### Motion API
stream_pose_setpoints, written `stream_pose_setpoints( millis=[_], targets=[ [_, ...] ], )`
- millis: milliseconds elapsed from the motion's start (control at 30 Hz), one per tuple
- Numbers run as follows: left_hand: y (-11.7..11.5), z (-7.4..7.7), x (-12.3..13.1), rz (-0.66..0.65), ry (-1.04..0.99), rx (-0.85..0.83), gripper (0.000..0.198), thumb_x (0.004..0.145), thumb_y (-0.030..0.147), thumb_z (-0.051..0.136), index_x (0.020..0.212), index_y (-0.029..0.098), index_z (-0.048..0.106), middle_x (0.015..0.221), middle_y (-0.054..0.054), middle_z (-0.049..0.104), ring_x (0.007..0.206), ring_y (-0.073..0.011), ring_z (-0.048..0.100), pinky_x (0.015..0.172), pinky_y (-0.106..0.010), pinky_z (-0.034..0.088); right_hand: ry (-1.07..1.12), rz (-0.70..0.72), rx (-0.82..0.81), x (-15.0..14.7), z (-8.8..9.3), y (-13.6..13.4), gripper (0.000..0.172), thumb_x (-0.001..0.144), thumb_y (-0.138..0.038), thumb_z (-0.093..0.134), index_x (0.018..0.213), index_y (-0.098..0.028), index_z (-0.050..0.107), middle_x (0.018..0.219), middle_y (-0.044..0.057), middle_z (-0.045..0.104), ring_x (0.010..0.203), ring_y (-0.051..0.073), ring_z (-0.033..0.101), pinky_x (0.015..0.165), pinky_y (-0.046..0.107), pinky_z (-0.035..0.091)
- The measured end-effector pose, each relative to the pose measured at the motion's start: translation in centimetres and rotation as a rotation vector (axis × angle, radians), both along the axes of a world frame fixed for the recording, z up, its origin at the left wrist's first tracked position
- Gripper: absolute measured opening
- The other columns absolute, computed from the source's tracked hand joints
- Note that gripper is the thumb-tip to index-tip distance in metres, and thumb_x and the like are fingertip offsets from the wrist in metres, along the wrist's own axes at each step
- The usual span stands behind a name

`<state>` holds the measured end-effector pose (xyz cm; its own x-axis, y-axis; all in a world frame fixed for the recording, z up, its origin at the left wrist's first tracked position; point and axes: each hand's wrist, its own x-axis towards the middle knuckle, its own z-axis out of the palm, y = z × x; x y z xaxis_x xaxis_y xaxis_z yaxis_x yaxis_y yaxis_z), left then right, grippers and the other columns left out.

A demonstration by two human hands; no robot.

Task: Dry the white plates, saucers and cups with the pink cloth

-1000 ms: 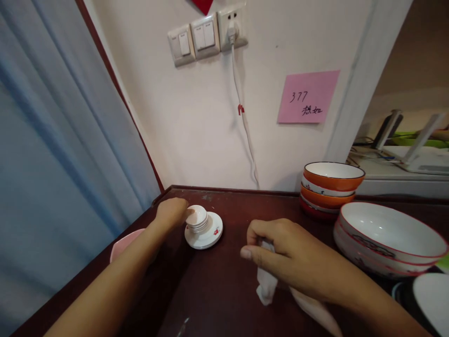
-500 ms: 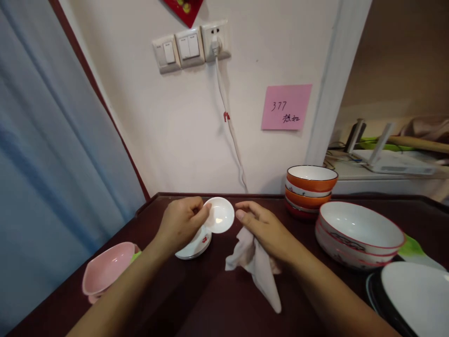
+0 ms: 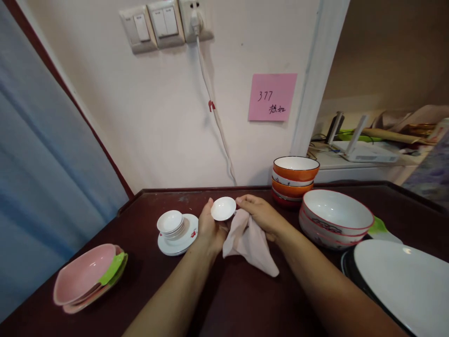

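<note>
A small white dish (image 3: 223,209) is tilted toward me above the table, with my left hand (image 3: 209,230) closed around its left side and underside. My right hand (image 3: 262,215) grips a pale pink cloth (image 3: 248,244) that hangs down from it. The right fingertips are close to the dish's right rim; whether they touch it I cannot tell. Left of my left hand, a stack of small white dishes (image 3: 170,221) stands on white plates (image 3: 187,239) with red flower marks.
Pink strawberry-shaped dishes (image 3: 86,276) lie at the left. To the right stand stacked orange and white bowls (image 3: 295,175), larger red-rimmed bowls (image 3: 336,215) and a big white plate (image 3: 403,276) over dark ware. A wall (image 3: 168,117) rises behind the dark table (image 3: 231,304).
The small dish has gone from a left-hand pinch to resting in the left hand. Both hands have drawn closer together. The view has shifted, and the dish stack now shows.
</note>
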<state>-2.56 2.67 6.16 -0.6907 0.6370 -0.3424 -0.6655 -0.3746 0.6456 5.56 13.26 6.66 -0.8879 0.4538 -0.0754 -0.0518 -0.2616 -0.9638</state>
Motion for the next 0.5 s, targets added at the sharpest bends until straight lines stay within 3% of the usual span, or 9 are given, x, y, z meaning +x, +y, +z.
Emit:
stream_pose_setpoints(
  millis=[67, 133, 200, 267, 333, 400, 500],
  targets=[
    [0.1, -0.2, -0.6, 0.108, 0.009, 0.048, 0.029, 0.091, 0.039, 0.046, 0.090, 0.013, 0.060, 0.080, -0.007, 0.067, 0.071, -0.0186, 0.065, 0.066, -0.033, 0.055, 0.057, -0.129, 0.019, 0.2, 0.1, 1.2, 0.036, 0.073, -0.050, 0.066, 0.085, -0.018, 0.055, 0.066, -0.003, 0.055, 0.058, 0.012, 0.051, 0.058, 0.024, 0.040],
    [0.1, 0.0, -1.2, 0.171, 0.056, 0.076, 0.027, 0.091, 0.038, 0.048, 0.095, 0.015, 0.060, 0.081, -0.006, 0.066, 0.075, -0.0190, 0.066, 0.070, -0.036, 0.056, 0.181, -0.382, 0.093, 0.4, 0.6, 2.0, 0.035, 0.077, -0.050, 0.061, 0.091, -0.018, 0.056, 0.078, 0.000, 0.059, 0.070, 0.014, 0.056, 0.065, 0.026, 0.043],
    [0.3, 0.5, -1.3, 0.168, 0.090, 0.072, 0.028, 0.090, 0.040, 0.049, 0.098, 0.015, 0.060, 0.080, -0.005, 0.066, 0.079, -0.0218, 0.066, 0.073, -0.042, 0.056, 0.279, -0.620, 0.247, 0.6, 1.1, 1.7, 0.034, 0.082, -0.046, 0.057, 0.103, -0.020, 0.056, 0.097, 0.004, 0.062, 0.086, 0.017, 0.058, 0.077, 0.029, 0.045],
    [0.6, 1.0, -1.1, 0.168, 0.117, 0.089, 0.027, 0.089, 0.038, 0.050, 0.098, 0.015, 0.061, 0.079, -0.005, 0.066, 0.080, -0.0227, 0.067, 0.076, -0.044, 0.056, 0.314, -0.728, 0.486, 0.6, 1.2, 0.5, 0.033, 0.086, -0.040, 0.052, 0.113, -0.020, 0.053, 0.112, 0.007, 0.059, 0.100, 0.019, 0.056, 0.086, 0.033, 0.044],
    [0.9, 1.5, -0.6, 0.166, 0.128, 0.134, 0.026, 0.090, 0.036, 0.049, 0.094, 0.013, 0.062, 0.080, -0.006, 0.068, 0.080, -0.0212, 0.067, 0.080, -0.039, 0.055, 0.337, -0.636, 0.792, 0.5, 0.9, -1.4, 0.030, 0.088, -0.030, 0.049, 0.116, -0.019, 0.053, 0.117, 0.010, 0.057, 0.107, 0.020, 0.054, 0.094, 0.037, 0.041],
    [1.0, 1.8, -0.2, 0.081, 0.120, 0.193, 0.032, 0.090, 0.037, 0.047, 0.093, 0.011, 0.064, 0.082, -0.009, 0.069, 0.083, -0.0209, 0.068, 0.083, -0.035, 0.053, 0.340, -0.361, 1.091, 0.4, 0.2, -3.2, 0.029, 0.087, -0.021, 0.047, 0.115, -0.019, 0.055, 0.119, 0.011, 0.059, 0.112, 0.022, 0.053, 0.101, 0.042, 0.036],
    [0.3, 2.3, 0.0, -0.064, 0.124, 0.237, 0.037, 0.090, 0.040, 0.047, 0.100, 0.010, 0.066, 0.086, -0.010, 0.071, 0.090, -0.0231, 0.068, 0.088, -0.036, 0.051, 0.235, -0.156, 1.307, 0.3, -0.7, -4.9, 0.041, 0.083, -0.016, 0.047, 0.123, -0.018, 0.055, 0.129, 0.012, 0.056, 0.122, 0.026, 0.047, 0.109, 0.052, 0.026]
  ],
)
